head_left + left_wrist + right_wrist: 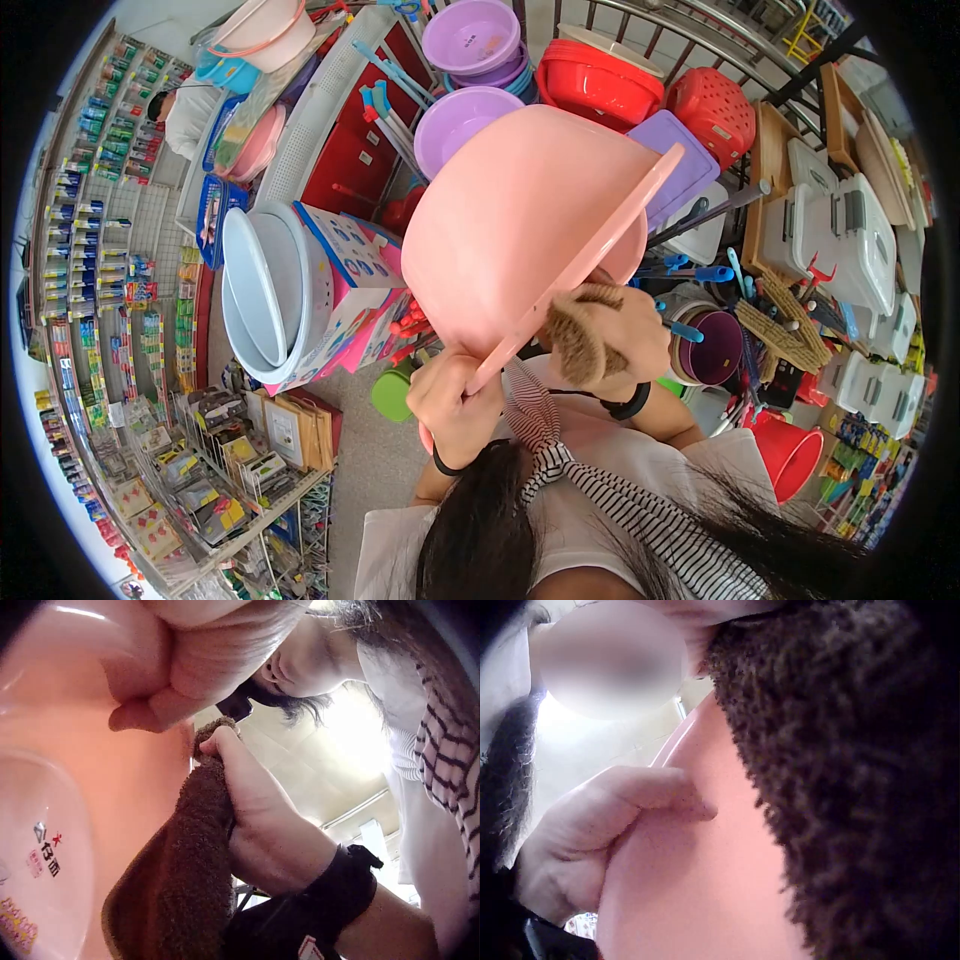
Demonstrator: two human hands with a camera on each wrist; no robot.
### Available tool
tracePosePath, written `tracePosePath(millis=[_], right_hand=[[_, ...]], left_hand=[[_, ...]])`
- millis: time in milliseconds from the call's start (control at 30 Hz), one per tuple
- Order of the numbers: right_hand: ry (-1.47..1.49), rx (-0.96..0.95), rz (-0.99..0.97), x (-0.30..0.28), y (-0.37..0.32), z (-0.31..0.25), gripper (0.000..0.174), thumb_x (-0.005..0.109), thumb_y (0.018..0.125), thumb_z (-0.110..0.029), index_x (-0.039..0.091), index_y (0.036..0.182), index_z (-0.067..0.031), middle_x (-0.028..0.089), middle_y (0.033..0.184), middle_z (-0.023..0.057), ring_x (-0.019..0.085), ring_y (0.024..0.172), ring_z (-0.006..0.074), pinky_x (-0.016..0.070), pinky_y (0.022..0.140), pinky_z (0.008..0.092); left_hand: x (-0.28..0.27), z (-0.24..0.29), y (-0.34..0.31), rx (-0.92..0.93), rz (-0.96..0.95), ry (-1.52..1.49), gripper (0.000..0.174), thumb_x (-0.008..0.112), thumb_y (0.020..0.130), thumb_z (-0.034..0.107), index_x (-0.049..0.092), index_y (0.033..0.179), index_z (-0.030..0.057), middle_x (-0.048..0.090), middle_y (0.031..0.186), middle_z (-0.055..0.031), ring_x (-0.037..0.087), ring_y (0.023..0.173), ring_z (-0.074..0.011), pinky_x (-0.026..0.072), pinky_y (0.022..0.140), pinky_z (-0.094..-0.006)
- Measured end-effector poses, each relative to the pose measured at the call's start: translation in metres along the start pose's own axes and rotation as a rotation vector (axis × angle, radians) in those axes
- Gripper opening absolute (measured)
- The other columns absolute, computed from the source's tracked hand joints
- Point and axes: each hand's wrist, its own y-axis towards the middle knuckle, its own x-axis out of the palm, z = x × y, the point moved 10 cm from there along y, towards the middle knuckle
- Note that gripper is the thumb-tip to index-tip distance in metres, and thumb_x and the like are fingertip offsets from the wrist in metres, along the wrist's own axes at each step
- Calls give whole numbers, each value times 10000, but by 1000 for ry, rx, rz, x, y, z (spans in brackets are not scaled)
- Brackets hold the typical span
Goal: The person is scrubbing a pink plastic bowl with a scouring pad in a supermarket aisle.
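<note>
A large pink plastic basin (510, 200) is tilted on its side in front of the chest, its outer wall facing up and away. My left hand (455, 405) grips its near rim, with the thumb on the inner wall in the right wrist view. My right hand (635, 345) holds a fuzzy brown cloth (580, 345) bunched at the basin's inner side. In the left wrist view the cloth (176, 877) hangs from the fingers against the pink wall. Printed characters (46, 847) show on the basin's inside bottom. Much of the interior is hidden in the head view.
Purple basins (470, 40) and red basins (600, 85) are stacked beyond the pink one. Pale blue basins (265, 290) stand on boxes at left. Shelves of packaged goods (110, 260) line the left side; lidded storage boxes (840, 240) and brushes (785, 320) crowd the right.
</note>
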Motion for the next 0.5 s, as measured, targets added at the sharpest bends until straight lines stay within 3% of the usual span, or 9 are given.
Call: tracePosePath(millis=[67, 133, 200, 267, 333, 367, 500], right_hand=[[-56, -13, 111, -8, -1, 2, 341, 793, 604, -129, 673, 848, 77, 649, 709, 132, 662, 609, 283, 535, 562, 318], [-30, -39, 139, -11, 6, -1, 307, 791, 598, -94, 673, 828, 72, 641, 692, 129, 654, 598, 269, 528, 558, 313], [131, -88, -130, 9, 2, -1, 287, 773, 595, -47, 667, 831, 78, 648, 695, 136, 650, 583, 257, 529, 564, 315], [151, -51, -137, 11, -2, 3, 267, 755, 621, -32, 663, 846, 79, 665, 713, 137, 656, 591, 246, 535, 584, 312], [126, 113, 148, -13, -11, 24, 443, 770, 512, -86, 699, 935, 24, 715, 846, 146, 663, 625, 221, 516, 589, 300], [57, 136, 222, -19, -6, 22, 431, 742, 518, -40, 695, 940, 37, 717, 860, 158, 695, 680, 232, 532, 617, 302], [-3, 129, 237, -22, -1, 20, 433, 760, 541, -22, 693, 964, 40, 712, 841, 153, 704, 701, 244, 536, 634, 304]], left_hand=[[-1, -3, -2, 4, 6, 17, 225, 607, 600, -134, 438, 602, 15, 465, 536, -95, 452, 430, -240, 346, 422, -302], [-2, -2, -2, 9, 9, 32, 224, 608, 608, -134, 440, 602, 15, 466, 536, -96, 453, 429, -239, 348, 423, -301], [-3, -7, 0, -65, 12, 18, 225, 618, 619, -127, 447, 604, 18, 466, 539, -94, 453, 431, -229, 349, 424, -300], [-2, -10, -3, -71, 19, 6, 224, 619, 622, -127, 450, 606, 18, 463, 539, -93, 450, 433, -221, 346, 424, -298], [-2, -13, -4, -78, 30, -2, 222, 621, 624, -126, 453, 609, 18, 461, 539, -93, 447, 434, -214, 342, 424, -296], [-1, -12, -3, -61, 23, 3, 224, 620, 626, -126, 449, 608, 18, 457, 539, -91, 445, 435, -209, 341, 426, -293], [2, -13, -2, -77, -5, 28, 232, 616, 630, -128, 436, 606, 15, 451, 540, -89, 440, 436, -204, 340, 431, -286]])
